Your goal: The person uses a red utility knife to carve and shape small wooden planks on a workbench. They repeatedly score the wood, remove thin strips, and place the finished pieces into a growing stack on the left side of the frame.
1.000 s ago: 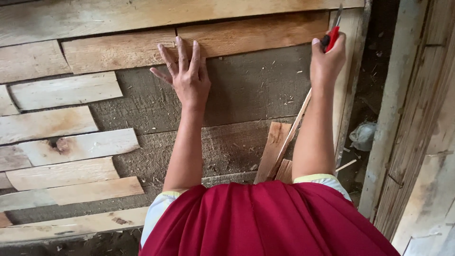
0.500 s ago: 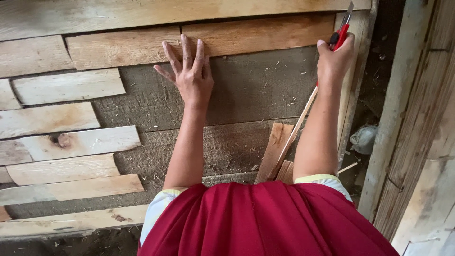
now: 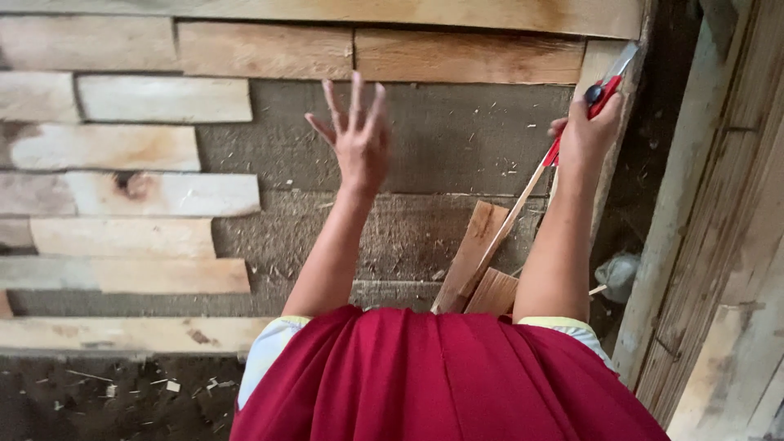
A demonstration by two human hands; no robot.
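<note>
My left hand (image 3: 357, 140) is raised with fingers spread in front of a grey wall panel (image 3: 457, 139), just below a row of wooden planks (image 3: 465, 57); it holds nothing. My right hand (image 3: 586, 135) grips a red utility knife (image 3: 602, 86) with its blade pointing up against a vertical wooden strip (image 3: 600, 65) at the right edge of the wall. A thin wooden stick (image 3: 510, 224) slants down from my right hand toward short wood pieces (image 3: 474, 253) leaning against the wall.
Pale wooden planks (image 3: 131, 147) are fixed in staggered rows on the left of the wall. Rough timber posts (image 3: 702, 204) stand to the right. A long plank (image 3: 122, 333) lies along the bottom, with wood chips on the dirt floor (image 3: 106, 392).
My left hand has lifted off the upper plank joint and moved down over the grey panel. My right hand with the knife has stayed at the right strip.
</note>
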